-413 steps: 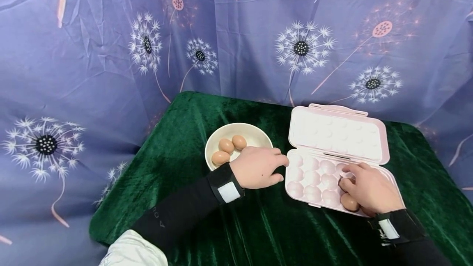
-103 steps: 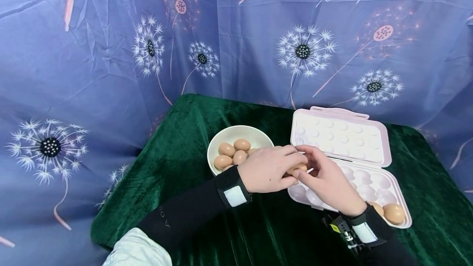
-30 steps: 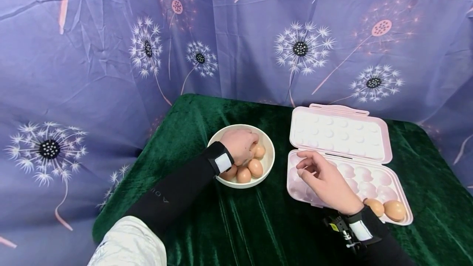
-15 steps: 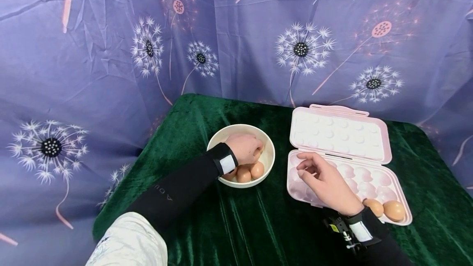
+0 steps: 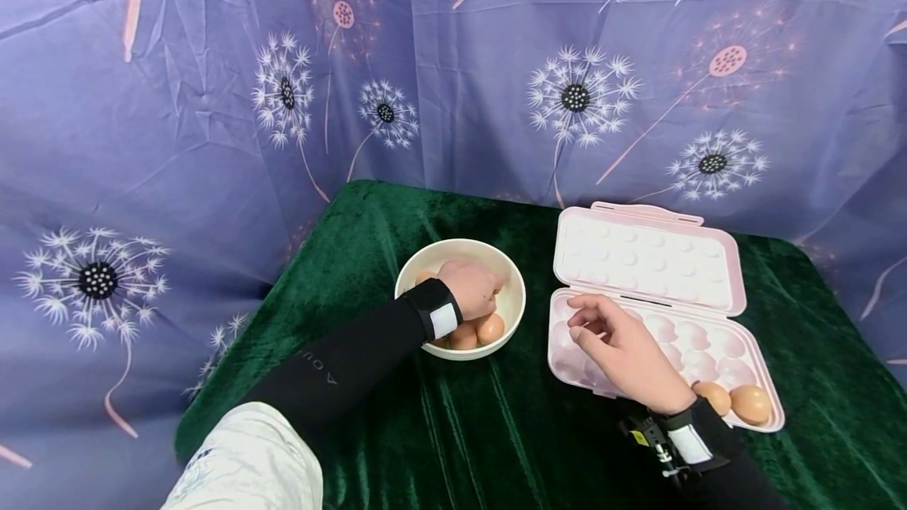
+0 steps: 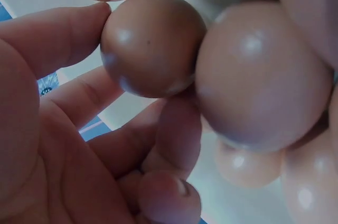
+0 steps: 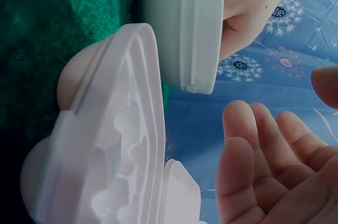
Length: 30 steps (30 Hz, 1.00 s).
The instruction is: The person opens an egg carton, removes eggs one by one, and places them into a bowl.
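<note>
My left hand (image 5: 469,288) reaches down inside a cream bowl (image 5: 520,313) of brown eggs (image 5: 490,328). The left wrist view shows its thumb and fingers pinching one brown egg (image 6: 150,44), with a larger-looking egg (image 6: 261,76) beside it and more around. My right hand (image 5: 638,356) hovers over the left part of a pink egg carton (image 5: 697,337) whose lid (image 5: 648,254) is laid back. Its fingers are loosely curved, and the right wrist view shows nothing in them. Two eggs (image 5: 749,404) sit in the carton's near right corner cups.
Dark green velvet cloth (image 5: 340,258) covers the table under the bowl and carton. A purple dandelion-print curtain (image 5: 482,85) hangs close behind and to the left. The raised carton lid lies toward the back edge.
Earlier both hands met over the carton around an egg. Since then my left hand has gone into the bowl and shifted slightly among the eggs. The right hand has stayed above the carton.
</note>
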Available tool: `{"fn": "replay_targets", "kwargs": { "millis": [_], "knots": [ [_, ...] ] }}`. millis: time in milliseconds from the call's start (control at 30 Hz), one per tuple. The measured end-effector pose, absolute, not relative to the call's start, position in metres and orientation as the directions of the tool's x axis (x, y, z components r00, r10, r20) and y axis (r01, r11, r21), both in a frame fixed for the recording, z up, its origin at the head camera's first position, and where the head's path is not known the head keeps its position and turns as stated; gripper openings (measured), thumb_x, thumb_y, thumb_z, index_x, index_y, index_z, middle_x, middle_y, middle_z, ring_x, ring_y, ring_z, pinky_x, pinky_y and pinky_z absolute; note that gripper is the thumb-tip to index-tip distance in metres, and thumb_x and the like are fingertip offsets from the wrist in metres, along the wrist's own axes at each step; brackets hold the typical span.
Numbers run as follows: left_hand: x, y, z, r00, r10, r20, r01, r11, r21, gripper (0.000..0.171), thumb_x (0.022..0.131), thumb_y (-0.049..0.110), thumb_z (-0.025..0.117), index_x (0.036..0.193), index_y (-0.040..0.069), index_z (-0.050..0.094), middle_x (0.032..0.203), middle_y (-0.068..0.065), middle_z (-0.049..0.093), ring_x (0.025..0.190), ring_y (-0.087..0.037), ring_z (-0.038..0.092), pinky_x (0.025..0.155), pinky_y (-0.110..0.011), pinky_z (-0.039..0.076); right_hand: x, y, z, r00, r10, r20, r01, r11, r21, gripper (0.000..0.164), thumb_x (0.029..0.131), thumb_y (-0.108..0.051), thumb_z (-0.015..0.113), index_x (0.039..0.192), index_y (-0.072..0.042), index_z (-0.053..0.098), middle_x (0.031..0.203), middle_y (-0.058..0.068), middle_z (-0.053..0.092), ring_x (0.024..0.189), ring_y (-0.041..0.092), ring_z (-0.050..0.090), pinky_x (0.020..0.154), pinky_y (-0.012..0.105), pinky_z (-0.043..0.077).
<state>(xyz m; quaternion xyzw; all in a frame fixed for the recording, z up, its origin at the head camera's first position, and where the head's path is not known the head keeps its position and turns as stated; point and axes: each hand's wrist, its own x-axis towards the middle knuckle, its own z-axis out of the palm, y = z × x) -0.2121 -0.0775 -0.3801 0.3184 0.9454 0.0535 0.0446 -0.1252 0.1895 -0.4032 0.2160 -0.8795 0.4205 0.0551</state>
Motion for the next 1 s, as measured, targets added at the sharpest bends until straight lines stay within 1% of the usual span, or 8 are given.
{"fn": "replay_targets", "kwargs": {
  "millis": [200,400,467,567,633,700,833,1000],
  "knots": [
    [-0.214,-0.08,-0.383,-0.787,0.615,-0.048,0.609,0.787,0.098,0.022,0.092,0.016,0.062,0.072,0.02,0.054,0.062,0.005,0.05,0.061,-0.014,0.051,0.056,-0.031,0.039,-0.125,0.19,-0.403,-0.901,-0.335,0.277,-0.426,0.56,-0.71,0.03,0.098,-0.01,0.064,0.127,-0.014,0.059,0.1,0.0,0.069,0.078,0.012,0.062,0.069,0.027,0.05],
    [-0.214,-0.083,-0.38,-0.789,0.614,-0.021,0.611,0.788,0.073,0.019,0.094,0.023,0.064,0.076,0.02,0.057,0.065,0.005,0.049,0.064,-0.015,0.051,0.057,-0.032,0.038,-0.126,0.189,-0.402,-0.903,-0.339,0.264,-0.42,0.565,-0.71,0.03,0.098,-0.01,0.064,0.127,-0.013,0.059,0.102,0.007,0.069,0.078,0.013,0.062,0.07,0.027,0.051],
    [-0.213,-0.084,-0.377,-0.789,0.615,-0.02,0.612,0.788,0.071,0.016,0.095,0.027,0.064,0.081,0.02,0.06,0.068,0.005,0.052,0.066,-0.014,0.052,0.058,-0.032,0.04,-0.126,0.188,-0.402,-0.901,-0.342,0.268,-0.425,0.567,-0.705,0.029,0.098,-0.01,0.064,0.127,-0.013,0.059,0.101,0.007,0.069,0.079,0.013,0.062,0.07,0.027,0.051],
    [-0.212,-0.083,-0.373,-0.783,0.621,-0.007,0.619,0.781,0.082,0.013,0.096,0.032,0.065,0.097,0.02,0.067,0.079,0.005,0.056,0.074,-0.014,0.056,0.064,-0.033,0.045,-0.125,0.187,-0.403,-0.896,-0.345,0.28,-0.437,0.57,-0.696,0.027,0.099,-0.011,0.064,0.126,-0.013,0.06,0.1,0.004,0.069,0.08,0.012,0.063,0.07,0.027,0.051],
    [-0.21,-0.081,-0.372,-0.779,0.627,0.005,0.625,0.775,0.087,0.023,0.097,0.036,0.065,0.114,0.021,0.069,0.093,0.005,0.06,0.086,-0.013,0.059,0.073,-0.034,0.048,-0.124,0.187,-0.404,-0.898,-0.339,0.282,-0.435,0.58,-0.688,0.026,0.098,-0.011,0.064,0.124,-0.013,0.062,0.099,0.0,0.069,0.08,0.012,0.063,0.07,0.027,0.052],
    [-0.207,-0.078,-0.371,-0.765,0.643,0.027,0.642,0.761,0.091,0.032,0.097,0.036,0.065,0.125,0.022,0.068,0.105,0.003,0.062,0.097,-0.014,0.06,0.078,-0.035,0.05,-0.123,0.188,-0.405,-0.904,-0.329,0.275,-0.424,0.593,-0.684,0.025,0.098,-0.012,0.064,0.123,-0.013,0.063,0.098,-0.002,0.068,0.081,0.012,0.063,0.071,0.027,0.052],
    [-0.198,-0.071,-0.364,-0.733,0.677,0.061,0.68,0.727,0.098,0.035,0.097,0.038,0.063,0.13,0.026,0.066,0.118,0.005,0.064,0.107,-0.012,0.06,0.076,-0.036,0.052,-0.121,0.194,-0.407,-0.922,-0.295,0.252,-0.386,0.631,-0.673,0.023,0.099,-0.014,0.064,0.122,-0.015,0.065,0.102,-0.001,0.069,0.085,0.011,0.063,0.072,0.026,0.052],
    [-0.183,-0.059,-0.352,-0.68,0.728,0.084,0.733,0.673,0.101,0.041,0.099,0.043,0.062,0.136,0.025,0.063,0.12,0.004,0.062,0.102,-0.01,0.06,0.075,-0.031,0.052,-0.117,0.209,-0.409,-0.933,-0.255,0.254,-0.36,0.666,-0.653,0.02,0.1,-0.017,0.063,0.119,-0.014,0.067,0.107,0.002,0.07,0.087,0.01,0.061,0.073,0.025,0.051]
  ]
}}
